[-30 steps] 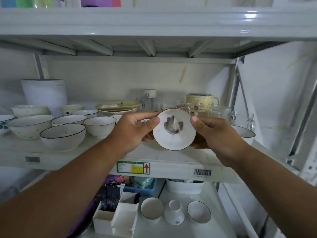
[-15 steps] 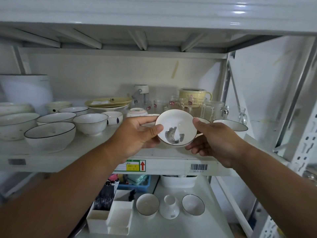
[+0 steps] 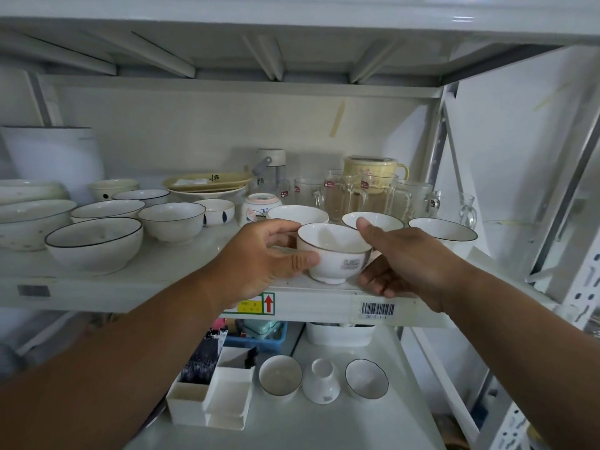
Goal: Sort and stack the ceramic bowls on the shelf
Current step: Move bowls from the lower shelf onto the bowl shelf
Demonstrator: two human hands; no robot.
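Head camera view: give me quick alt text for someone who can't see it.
Both hands, left hand and right hand, hold a small white bowl upright at the front edge of a white shelf. More white bowls sit to the left, glass mugs behind.

A shop stockroom: barcode labels (image 3: 377, 309) on crockery-laden metal shelving (image 3: 162, 297)

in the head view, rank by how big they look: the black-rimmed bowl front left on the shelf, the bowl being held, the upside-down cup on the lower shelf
1. Black-rimmed bowl, plainly the widest.
2. Held bowl, gripped by the left hand and right hand.
3. Upside-down cup, smallest, though it sits farther from the camera, so its true size is unsure.
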